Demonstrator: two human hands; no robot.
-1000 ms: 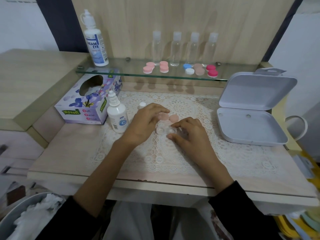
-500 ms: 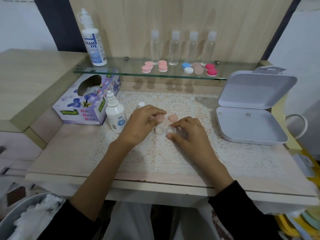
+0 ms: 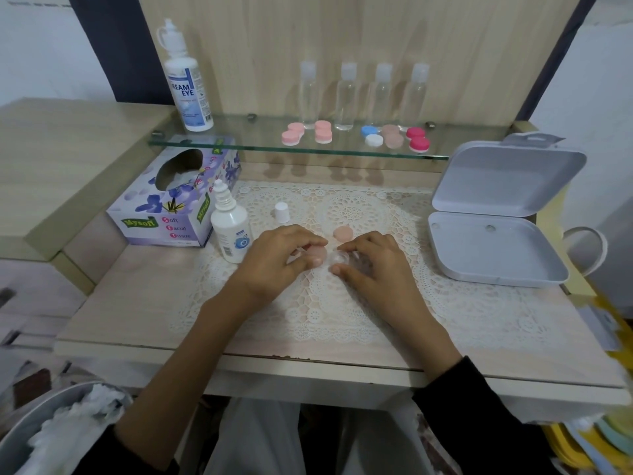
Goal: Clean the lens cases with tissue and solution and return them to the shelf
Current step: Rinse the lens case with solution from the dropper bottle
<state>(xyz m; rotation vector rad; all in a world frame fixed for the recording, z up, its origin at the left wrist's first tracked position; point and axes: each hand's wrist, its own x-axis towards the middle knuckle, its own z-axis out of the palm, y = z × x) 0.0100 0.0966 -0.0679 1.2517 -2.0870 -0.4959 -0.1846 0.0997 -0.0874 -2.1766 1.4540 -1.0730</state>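
A clear lens case [image 3: 339, 259] lies on the lace mat [image 3: 342, 303] mid-table. My right hand [image 3: 373, 265] pinches its right side between thumb and forefinger. My left hand [image 3: 279, 258] holds a peach cap [image 3: 317, 254] over the case's left cup. A second peach cap [image 3: 343, 233] lies just behind on the mat. A small open solution bottle [image 3: 230, 228] stands left of my hands, its white cap [image 3: 281, 211] beside it. A tissue box [image 3: 174, 200] sits at the left. Several capped lens cases, among them a pink one [image 3: 292, 136], rest on the glass shelf [image 3: 239, 145].
A large solution bottle [image 3: 186, 87] and several clear bottles [image 3: 346, 97] stand on the shelf. An open white box [image 3: 493, 248] lies at the right. A bin with used tissue [image 3: 61, 437] sits below left of the table edge.
My left hand picked one peach cap off the mat and brought it down onto the case's left cup. My right hand stayed on the case.
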